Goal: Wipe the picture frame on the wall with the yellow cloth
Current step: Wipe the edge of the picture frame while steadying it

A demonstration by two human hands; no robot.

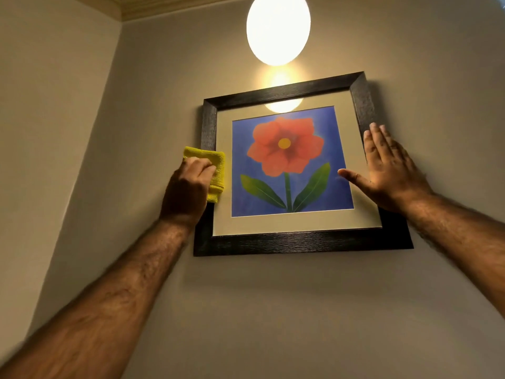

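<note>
Your left hand is curled closed around the folded yellow cloth, pressing it on the left side of the picture frame, about mid-height. Cloth sticks out above and right of your knuckles. Your right hand lies flat and wide open, holding nothing, palm against the frame's right side, thumb reaching onto the glass. A lit lamp hangs above both hands.

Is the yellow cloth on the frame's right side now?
No, the left hand presses the yellow cloth against the left side of the picture frame.
</note>
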